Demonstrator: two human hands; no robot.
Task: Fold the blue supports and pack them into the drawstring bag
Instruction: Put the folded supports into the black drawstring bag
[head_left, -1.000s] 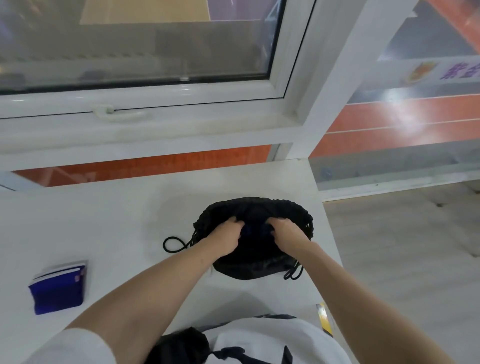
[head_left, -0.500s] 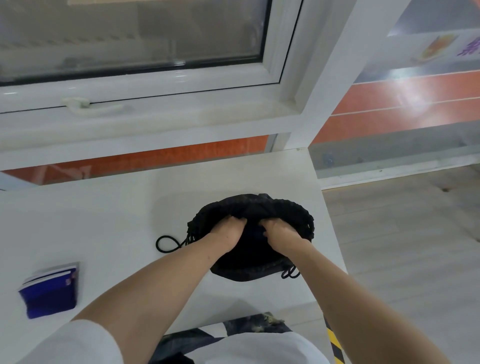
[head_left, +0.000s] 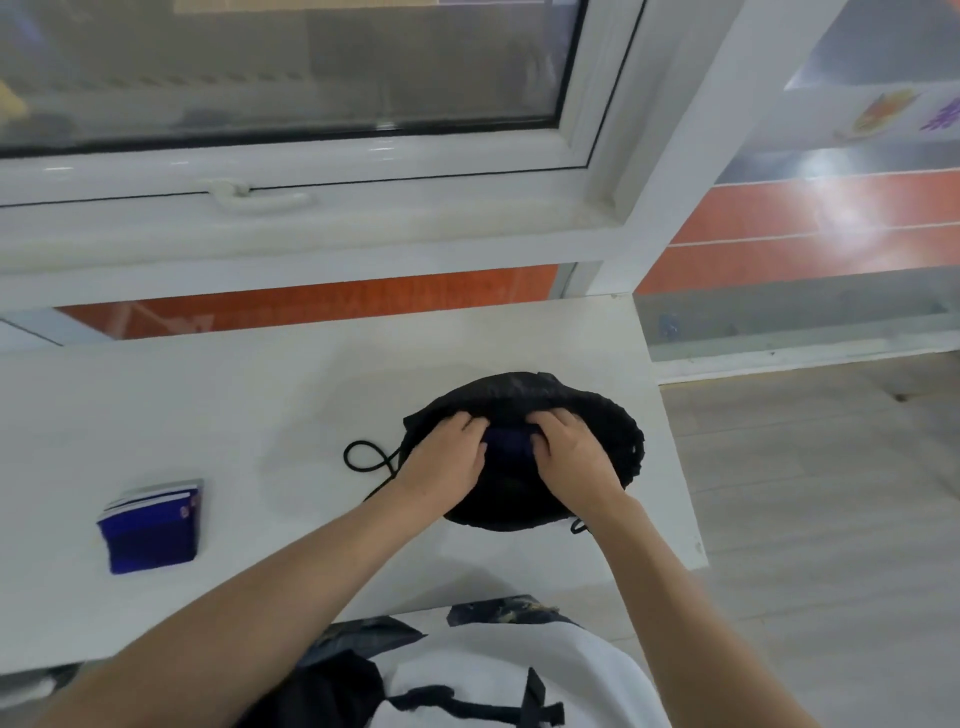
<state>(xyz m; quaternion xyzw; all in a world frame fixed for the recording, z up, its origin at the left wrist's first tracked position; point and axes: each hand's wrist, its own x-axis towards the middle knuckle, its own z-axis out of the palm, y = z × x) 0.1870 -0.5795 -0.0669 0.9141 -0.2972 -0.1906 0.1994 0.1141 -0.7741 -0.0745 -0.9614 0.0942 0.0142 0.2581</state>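
A white desk (head_left: 218, 405) runs under a white-framed window (head_left: 311, 171), with pale wood flooring off its right edge. Near that right end sits the black drawstring bag (head_left: 587, 410), its mouth up and gathered in a ruffled rim. A patch of dark blue (head_left: 508, 446) shows in the opening, seemingly a folded blue support being tucked in. Both hands are at the mouth: the left hand (head_left: 447, 462) lies over the left side with fingers bent down onto the contents, and the right hand (head_left: 569, 457) does the same on the right, fingers curled over the blue fabric. Whether each pinches the fabric or only presses on it cannot be told.

A loop of black cord (head_left: 363, 460) trails from the bag's left side onto the desk. Well apart, toward the left of the desk, a second folded blue support (head_left: 150, 525) lies flat, not yet packed.

To do this step well, push the fold down evenly with both hands so it settles flat at the bottom and stays folded, keep the rim spread wide, and leave room for the remaining piece. Keep the cord outside the mouth.
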